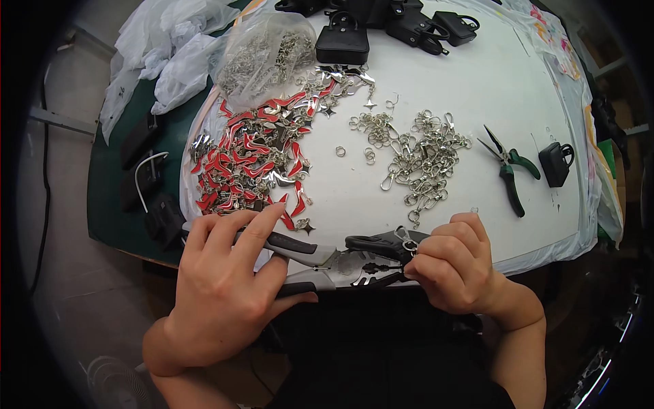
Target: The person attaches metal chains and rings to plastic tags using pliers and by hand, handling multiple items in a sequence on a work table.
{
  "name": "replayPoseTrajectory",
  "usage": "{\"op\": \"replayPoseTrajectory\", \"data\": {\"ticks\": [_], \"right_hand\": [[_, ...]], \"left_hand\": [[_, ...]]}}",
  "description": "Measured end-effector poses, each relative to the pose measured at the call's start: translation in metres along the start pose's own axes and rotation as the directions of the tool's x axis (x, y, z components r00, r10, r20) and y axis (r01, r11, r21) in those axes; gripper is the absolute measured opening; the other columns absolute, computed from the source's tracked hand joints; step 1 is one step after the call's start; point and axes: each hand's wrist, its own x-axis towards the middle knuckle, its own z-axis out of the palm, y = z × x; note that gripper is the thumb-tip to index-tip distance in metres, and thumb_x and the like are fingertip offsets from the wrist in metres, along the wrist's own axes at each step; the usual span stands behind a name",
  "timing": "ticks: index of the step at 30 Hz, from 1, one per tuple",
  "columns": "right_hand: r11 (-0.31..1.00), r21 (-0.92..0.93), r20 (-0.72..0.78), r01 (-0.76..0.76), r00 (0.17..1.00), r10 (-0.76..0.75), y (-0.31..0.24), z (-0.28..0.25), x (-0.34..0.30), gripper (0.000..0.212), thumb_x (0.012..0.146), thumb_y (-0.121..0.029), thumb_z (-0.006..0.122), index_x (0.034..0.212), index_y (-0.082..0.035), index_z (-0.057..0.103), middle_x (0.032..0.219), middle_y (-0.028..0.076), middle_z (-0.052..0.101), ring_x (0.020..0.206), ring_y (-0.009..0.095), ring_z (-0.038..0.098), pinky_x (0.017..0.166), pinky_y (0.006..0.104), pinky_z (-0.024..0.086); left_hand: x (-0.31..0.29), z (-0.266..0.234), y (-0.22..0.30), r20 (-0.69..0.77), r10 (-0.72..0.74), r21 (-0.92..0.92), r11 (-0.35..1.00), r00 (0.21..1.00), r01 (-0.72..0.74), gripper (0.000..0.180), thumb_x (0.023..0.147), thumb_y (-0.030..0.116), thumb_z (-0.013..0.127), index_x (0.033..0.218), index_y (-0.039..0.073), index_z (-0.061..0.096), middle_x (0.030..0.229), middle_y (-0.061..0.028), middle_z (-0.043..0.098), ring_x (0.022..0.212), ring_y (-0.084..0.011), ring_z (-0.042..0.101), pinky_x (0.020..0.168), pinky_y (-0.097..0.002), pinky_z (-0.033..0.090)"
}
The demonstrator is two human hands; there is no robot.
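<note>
Near the table's front edge, my left hand (221, 286) is wrapped round the grey-and-black handles of a pair of pliers (315, 253). Their dark jaws point right, toward my right hand (455, 264). That hand is closed, its fingers pinching the lower end of a silver swivel clasp (407, 238) just past the jaw tips. What else sits inside the pinch is hidden. A black piece with a looped handle, apparently a mini handbag (371, 243), lies between the jaws and my right fingers. Red-and-silver high-heel charms (248, 167) are heaped beyond my left hand.
Silver swivel clasps with rings (429, 153) lie piled mid-table, loose rings (340, 151) beside them. Green-handled needle-nose pliers (509, 170) and a black mini bag (556, 163) rest at right. More black mini bags (343, 44) and a clear bag of metal parts (266, 61) stand far back.
</note>
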Motion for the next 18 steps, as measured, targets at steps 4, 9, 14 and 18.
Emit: {"op": "replayPoseTrajectory", "data": {"ticks": [4,9,14,18], "right_hand": [[1.0,0.002,0.013,-0.015,1.0,0.015,0.001,-0.003,0.002,0.017,0.076,-0.011,0.074,0.088,-0.007,0.063,0.087,0.003,0.06,0.077,0.018,0.059,0.071,0.0345,0.045],[0.998,0.045,0.018,-0.037,0.999,0.036,0.004,-0.005,0.001,0.022,0.075,-0.011,0.077,0.09,-0.006,0.063,0.089,0.004,0.061,0.076,0.02,0.059,0.072,0.0355,0.045],[0.912,-0.048,0.006,-0.407,0.913,0.407,0.056,-0.042,-0.022,0.047,0.071,-0.013,0.084,0.11,0.0,0.061,0.112,0.016,0.06,0.1,0.033,0.059,0.088,0.0406,0.048],[0.676,-0.571,0.075,-0.466,0.791,0.607,0.108,-0.076,-0.077,0.071,0.077,-0.022,0.081,0.136,0.003,0.05,0.132,0.018,0.051,0.12,0.035,0.051,0.102,0.0395,0.042]], "left_hand": [[0.0,0.002,0.0,-0.015,-0.011,-0.014,1.0,1.0,0.011,0.046,0.053,0.036,0.085,0.075,0.001,0.063,0.116,-0.0142,0.062,0.099,-0.0326,0.06,0.082,-0.0454,0.046],[0.003,0.003,-0.001,-0.037,0.003,-0.015,1.0,0.999,-0.003,0.045,0.052,0.034,0.085,0.071,0.001,0.06,0.106,-0.0125,0.062,0.092,-0.0319,0.06,0.078,-0.0443,0.046],[0.002,0.011,-0.016,-0.1,0.012,-0.055,0.998,0.995,-0.017,0.048,0.043,0.028,0.085,0.063,0.002,0.05,0.098,-0.0119,0.063,0.081,-0.0312,0.06,0.07,-0.0426,0.045],[0.009,0.011,-0.025,-0.134,0.005,-0.046,0.999,0.991,-0.011,0.049,0.041,0.026,0.087,0.073,0.004,0.057,0.092,-0.0098,0.065,0.075,-0.0278,0.061,0.07,-0.0406,0.047]]}}
